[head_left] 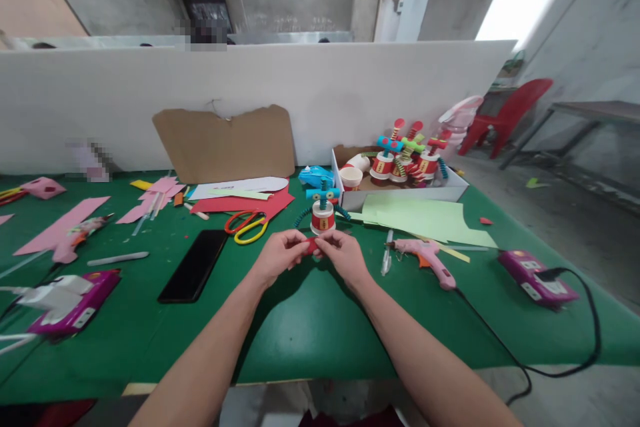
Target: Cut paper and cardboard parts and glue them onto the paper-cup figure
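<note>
A small red paper piece (313, 246) is pinched between the fingertips of my left hand (280, 255) and my right hand (345, 255), above the green table. Both hands are closed on it, one from each side. Just behind them stands a paper-cup figure (323, 217) with a blue head and dark coiled arms. Orange and yellow scissors (250, 225) lie to the left of my left hand, beside a black phone (194, 265). To the right of my right hand are a clear-barrelled pen (387, 252) and a pink glue gun (425, 257).
Behind, a white box (400, 197) holds several cup figures. Green paper (420, 217) lies before it. Brown cardboard (227, 147) leans on the white partition. Purple power strips (537, 278) sit at both sides, with trailing cables. A second glue gun (75, 240) lies left.
</note>
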A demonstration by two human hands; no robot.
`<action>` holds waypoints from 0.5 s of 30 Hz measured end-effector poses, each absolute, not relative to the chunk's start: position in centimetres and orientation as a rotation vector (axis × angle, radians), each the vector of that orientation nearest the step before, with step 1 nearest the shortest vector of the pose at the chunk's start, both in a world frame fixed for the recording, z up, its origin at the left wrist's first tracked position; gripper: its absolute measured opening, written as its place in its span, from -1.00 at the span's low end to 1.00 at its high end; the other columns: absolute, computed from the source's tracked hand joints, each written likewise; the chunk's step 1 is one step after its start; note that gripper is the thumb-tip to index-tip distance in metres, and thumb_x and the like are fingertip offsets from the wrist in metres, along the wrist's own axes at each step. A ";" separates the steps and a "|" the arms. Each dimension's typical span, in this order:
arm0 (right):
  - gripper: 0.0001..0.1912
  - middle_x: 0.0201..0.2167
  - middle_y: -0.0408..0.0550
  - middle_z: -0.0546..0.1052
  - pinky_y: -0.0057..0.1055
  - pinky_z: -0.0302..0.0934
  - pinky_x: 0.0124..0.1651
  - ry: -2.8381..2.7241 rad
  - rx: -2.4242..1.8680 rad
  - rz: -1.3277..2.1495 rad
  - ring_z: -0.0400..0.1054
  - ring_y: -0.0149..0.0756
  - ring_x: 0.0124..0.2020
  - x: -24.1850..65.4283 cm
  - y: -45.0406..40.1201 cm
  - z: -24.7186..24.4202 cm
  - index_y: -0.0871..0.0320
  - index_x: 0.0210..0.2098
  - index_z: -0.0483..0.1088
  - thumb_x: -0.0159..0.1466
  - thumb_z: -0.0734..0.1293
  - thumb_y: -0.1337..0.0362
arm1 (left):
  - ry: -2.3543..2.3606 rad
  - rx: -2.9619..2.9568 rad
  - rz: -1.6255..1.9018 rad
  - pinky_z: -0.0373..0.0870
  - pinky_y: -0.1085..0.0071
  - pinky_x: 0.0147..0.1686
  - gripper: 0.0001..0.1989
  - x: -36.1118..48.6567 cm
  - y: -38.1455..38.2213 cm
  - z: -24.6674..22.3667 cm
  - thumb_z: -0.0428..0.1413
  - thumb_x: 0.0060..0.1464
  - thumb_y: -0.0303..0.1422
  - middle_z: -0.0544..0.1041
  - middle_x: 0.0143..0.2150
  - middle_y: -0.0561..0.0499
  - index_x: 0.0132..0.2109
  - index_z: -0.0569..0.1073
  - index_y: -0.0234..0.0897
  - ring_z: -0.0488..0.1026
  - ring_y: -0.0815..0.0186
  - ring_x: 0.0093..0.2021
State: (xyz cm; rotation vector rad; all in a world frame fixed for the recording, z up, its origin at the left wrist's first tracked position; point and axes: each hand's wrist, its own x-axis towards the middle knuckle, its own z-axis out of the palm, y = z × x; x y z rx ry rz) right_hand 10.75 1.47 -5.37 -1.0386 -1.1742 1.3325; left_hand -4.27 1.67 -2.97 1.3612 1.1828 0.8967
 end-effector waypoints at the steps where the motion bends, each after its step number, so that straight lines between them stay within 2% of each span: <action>1: -0.76 -0.61 -0.14 0.48 -0.38 0.29 -0.38 -1.106 -1.012 1.400 0.36 -0.38 -0.56 10.8 1.5 -5.4 0.16 -0.47 0.42 -0.01 0.42 0.12 | 1.172 1.338 0.911 0.03 0.62 -0.74 -0.68 -4.3 1.7 -3.0 0.20 -0.16 -0.14 0.30 -0.67 0.16 -0.44 0.38 -0.34 0.16 0.55 -0.70; 5: -0.66 -0.61 -0.13 0.50 -0.42 0.31 -0.38 -0.942 -0.945 1.565 0.37 -0.43 -0.57 10.8 1.7 -5.6 0.19 -0.46 0.42 -0.07 0.48 0.06 | 1.159 1.261 0.942 0.00 0.62 -0.74 -0.68 -4.5 1.7 -2.7 0.21 -0.18 -0.14 0.29 -0.69 0.17 -0.47 0.36 -0.33 0.15 0.55 -0.70; 9: -0.64 -0.62 -0.14 0.49 -0.46 0.31 -0.40 -0.879 -0.906 1.661 0.37 -0.45 -0.58 10.9 1.8 -5.6 0.20 -0.47 0.42 -0.09 0.50 0.06 | 1.160 1.238 0.952 -0.01 0.62 -0.74 -0.66 -4.5 1.7 -2.6 0.23 -0.21 -0.14 0.28 -0.72 0.17 -0.50 0.35 -0.33 0.14 0.55 -0.72; 12: -0.64 -0.59 -0.10 0.50 -0.47 0.31 -0.42 -0.840 -0.919 1.707 0.37 -0.46 -0.59 11.1 1.9 -5.2 0.23 -0.47 0.43 -0.01 0.45 0.02 | 1.162 1.231 0.961 -0.01 0.61 -0.74 -0.66 -4.6 1.8 -2.7 0.24 -0.22 -0.14 0.28 -0.72 0.16 -0.50 0.35 -0.34 0.13 0.55 -0.73; 15: -0.53 -0.57 -0.06 0.49 -0.46 0.30 -0.46 -0.804 -0.953 1.732 0.38 -0.43 -0.58 11.0 1.8 -4.8 0.24 -0.46 0.44 0.11 0.30 -0.11 | 1.174 1.238 0.958 -0.01 0.60 -0.74 -0.66 -4.7 1.9 -2.9 0.23 -0.22 -0.14 0.28 -0.73 0.17 -0.50 0.36 -0.33 0.13 0.55 -0.74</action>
